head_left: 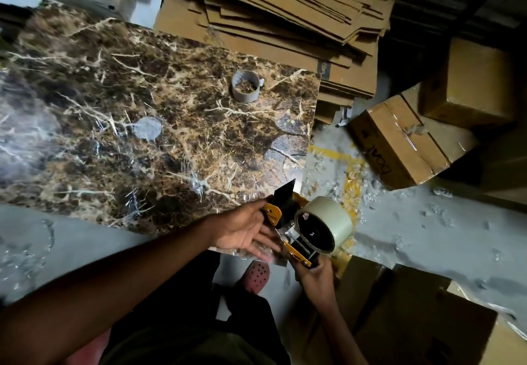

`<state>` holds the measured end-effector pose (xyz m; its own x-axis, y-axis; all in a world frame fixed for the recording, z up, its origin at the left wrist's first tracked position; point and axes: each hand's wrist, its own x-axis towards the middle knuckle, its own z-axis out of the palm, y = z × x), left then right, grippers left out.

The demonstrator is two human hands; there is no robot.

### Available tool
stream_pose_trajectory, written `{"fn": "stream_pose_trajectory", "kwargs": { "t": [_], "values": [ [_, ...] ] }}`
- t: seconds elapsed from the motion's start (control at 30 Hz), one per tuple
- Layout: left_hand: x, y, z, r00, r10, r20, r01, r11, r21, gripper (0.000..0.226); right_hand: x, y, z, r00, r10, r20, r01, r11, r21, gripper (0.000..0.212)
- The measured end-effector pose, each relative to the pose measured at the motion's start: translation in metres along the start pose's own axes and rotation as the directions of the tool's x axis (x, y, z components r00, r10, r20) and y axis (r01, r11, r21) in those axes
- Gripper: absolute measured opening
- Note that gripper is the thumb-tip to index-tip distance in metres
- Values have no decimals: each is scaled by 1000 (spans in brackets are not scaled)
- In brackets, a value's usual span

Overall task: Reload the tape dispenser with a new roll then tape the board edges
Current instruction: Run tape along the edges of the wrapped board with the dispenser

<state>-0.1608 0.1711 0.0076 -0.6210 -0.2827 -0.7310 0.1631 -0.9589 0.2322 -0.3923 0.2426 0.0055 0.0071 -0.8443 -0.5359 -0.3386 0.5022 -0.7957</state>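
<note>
Dim storeroom, grey floor (427, 236) littered with tape scraps: marble-patterned board (159, 125) carrying empty tape core (245, 86); flattened cardboard stacks (291, 13) behind; right hand (315, 274) gripping loaded yellow tape dispenser (302, 224) at board's corner, left hand (245, 229) open-fingered against it.

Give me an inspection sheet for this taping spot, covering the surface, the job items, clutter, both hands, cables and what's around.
Surface: marble-patterned board lying flat, glossy, over a grey floor.
Job's things: yellow tape dispenser with a full tape roll seated on its hub, held at the board's near right corner.
Clutter: empty cardboard tape core standing on the board; a grey round disc lying flat on it; plastic scraps on the floor.
Grippers: left hand, fingers straight, against the dispenser's front; right hand grips the handle.
Cables: nothing seen.
Surroundings: stacked flat cardboard sheets behind the board; taped cartons to the right.
</note>
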Motion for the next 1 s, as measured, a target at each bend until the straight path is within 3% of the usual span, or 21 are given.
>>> {"fn": "stream_pose_trajectory", "kwargs": {
  "t": [0.07, 0.2, 0.3, 0.47, 0.63, 0.9, 1.0],
  "values": [
    [0, 1, -11, 996, -21, 90, 31, 993, -115, 101, 5, -6, 9, 1000, -5, -14, 5, 1000, -13, 30],
    [-4, 12, -19, 999, -1, 33, 5, 995, -102, 52, 14, -19, 23, 999, 18, -48, -18, 1000, 15, 36],
    [-14, 25, -18, 1000, 2, 4, -1, 999, -38, 36, 18, -32, 31, 999, 7, -39, -6, 999, 33, 37],
    [-21, 38, -29, 991, 117, 67, -119, 993, 26, 32, 27, -55, 42, 998, 24, -57, -17, 994, 111, 33],
    [-27, 41, -23, 974, 222, -39, -213, 961, 175, 11, 32, -68, 52, 999, 4, -54, 1, 996, 94, 29],
    [-46, 60, -35, 958, 286, 30, -287, 944, 163, 15, 38, -79, 67, 998, 26, -57, -18, 990, 137, 28],
    [-52, 63, -40, 953, 292, 82, -301, 945, 127, 6, 37, -84, 73, 999, -16, -50, 23, 991, 133, 29]
  ]
}}
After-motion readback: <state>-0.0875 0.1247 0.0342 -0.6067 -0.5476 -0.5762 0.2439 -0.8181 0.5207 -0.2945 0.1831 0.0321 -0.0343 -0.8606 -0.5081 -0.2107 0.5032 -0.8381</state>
